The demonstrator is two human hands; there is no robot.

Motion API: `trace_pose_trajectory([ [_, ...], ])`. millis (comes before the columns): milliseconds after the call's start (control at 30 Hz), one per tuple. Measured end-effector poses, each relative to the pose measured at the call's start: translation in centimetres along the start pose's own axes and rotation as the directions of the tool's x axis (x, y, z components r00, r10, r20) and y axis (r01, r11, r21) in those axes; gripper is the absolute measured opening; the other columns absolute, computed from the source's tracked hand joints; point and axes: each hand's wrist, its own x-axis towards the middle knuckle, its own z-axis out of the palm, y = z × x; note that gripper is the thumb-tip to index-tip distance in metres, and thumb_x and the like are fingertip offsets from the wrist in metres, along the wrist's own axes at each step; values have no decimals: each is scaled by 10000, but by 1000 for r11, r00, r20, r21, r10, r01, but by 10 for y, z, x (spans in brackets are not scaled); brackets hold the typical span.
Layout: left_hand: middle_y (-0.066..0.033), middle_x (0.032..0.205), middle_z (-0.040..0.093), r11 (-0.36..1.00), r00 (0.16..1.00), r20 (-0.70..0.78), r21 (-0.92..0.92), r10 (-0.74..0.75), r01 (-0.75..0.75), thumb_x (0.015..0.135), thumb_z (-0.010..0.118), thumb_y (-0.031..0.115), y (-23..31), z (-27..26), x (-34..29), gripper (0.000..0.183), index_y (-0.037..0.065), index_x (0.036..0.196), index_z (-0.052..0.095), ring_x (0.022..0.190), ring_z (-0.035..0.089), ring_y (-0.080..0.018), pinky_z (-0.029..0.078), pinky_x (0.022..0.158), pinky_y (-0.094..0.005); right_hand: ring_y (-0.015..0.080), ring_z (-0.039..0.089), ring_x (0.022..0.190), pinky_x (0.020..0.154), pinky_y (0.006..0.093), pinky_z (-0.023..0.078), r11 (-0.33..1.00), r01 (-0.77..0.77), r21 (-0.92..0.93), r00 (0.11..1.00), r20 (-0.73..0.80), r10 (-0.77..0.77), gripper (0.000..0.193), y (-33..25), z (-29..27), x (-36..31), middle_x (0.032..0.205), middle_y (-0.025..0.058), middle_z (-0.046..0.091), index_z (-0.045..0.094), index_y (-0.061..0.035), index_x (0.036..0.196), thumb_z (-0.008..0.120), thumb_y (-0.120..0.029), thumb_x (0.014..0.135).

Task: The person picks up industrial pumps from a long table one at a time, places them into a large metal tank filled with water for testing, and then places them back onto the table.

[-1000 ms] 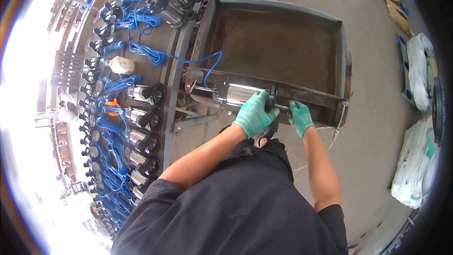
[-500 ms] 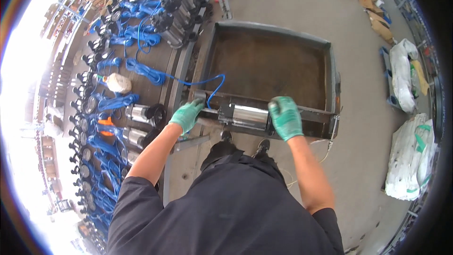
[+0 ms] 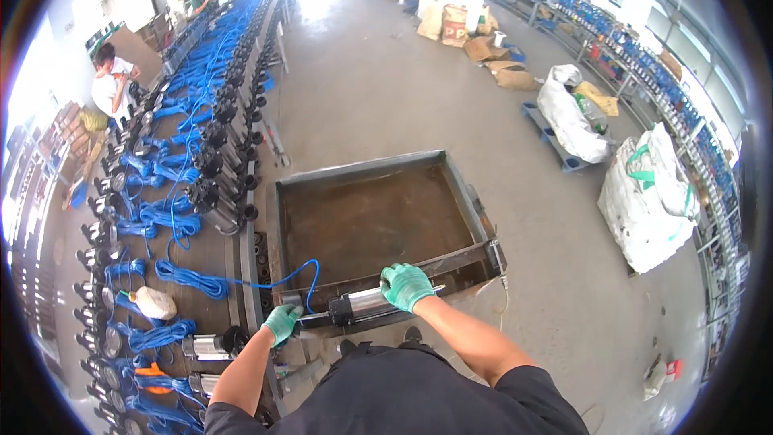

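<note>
A polished cylinder [image 3: 366,300] is laid along the near edge of a rectangular metal tank [image 3: 362,169]. Its right part is gripped by the green-gloved right hand [image 3: 407,287]; the left hand [image 3: 283,322] is curled beyond its left end, hold indiscernible. Blue cable [image 3: 193,279] is coiled on the worktop [image 3: 200,308], beside grey floor [image 3: 354,89].

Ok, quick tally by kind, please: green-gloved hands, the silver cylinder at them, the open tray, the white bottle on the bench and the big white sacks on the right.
Green-gloved hands, left hand and right hand: 2
Silver cylinder: 1
Open tray: 1
White bottle: 1
Big white sacks: 2
Total: 7
</note>
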Motion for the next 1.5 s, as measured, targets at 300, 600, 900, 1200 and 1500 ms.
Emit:
trace_pose_trajectory([
  [300, -146, 968, 712, 940, 914, -232, 158, 333, -302, 954, 704, 372, -25, 15, -2, 414, 47, 1204, 647, 854, 697, -322, 564, 770, -406, 329, 665, 1049, 933, 462, 529, 999, -37, 35, 999, 13, 37, 216, -5, -5, 3, 1084, 127, 711, 701, -110, 1009, 583, -272, 930],
  [600, -118, 1119, 723, 606, 793, 145, 570, 591, -555, 892, 720, 322, -26, -11, -1, 407, 106, 1236, 693, 1018, 671, -346, 536, 901, -425, 323, 664, 1072, 956, 448, 522, 998, -52, 34, 998, 29, 51, 255, -3, -5, 0, 1118, 119, 713, 711, -104, 1050, 573, -294, 953],
  [900, -84, 857, 693, 770, 956, 172, -567, -238, 293, 1017, 644, 332, -62, 8, 42, 296, 55, 1104, 704, 738, 699, -247, 568, 649, -425, 324, 669, 1067, 956, 450, 523, 996, -72, 43, 997, 33, 70, 246, -5, -4, 3, 1117, 124, 717, 712, -100, 1032, 564, -277, 946],
  [1200, -63, 963, 694, 856, 857, -131, 231, 498, -462, 995, 665, 211, -37, 5, 3, 265, 10, 1166, 697, 896, 668, -210, 534, 802, -336, 330, 668, 1062, 953, 448, 522, 997, -57, 60, 998, 13, 56, 236, -5, -4, 4, 1106, 133, 718, 713, -93, 1012, 579, -267, 927],
  [1500, -72, 738, 619, 908, 989, -56, -405, -140, 106, 992, 658, 376, -24, 19, 17, 376, 31, 1139, 683, 605, 626, -241, 517, 573, -390, 326, 681, 1038, 934, 456, 533, 997, -53, 57, 999, 13, 52, 249, -3, -5, 3, 1112, 124, 718, 721, -96, 1034, 568, -266, 935],
])
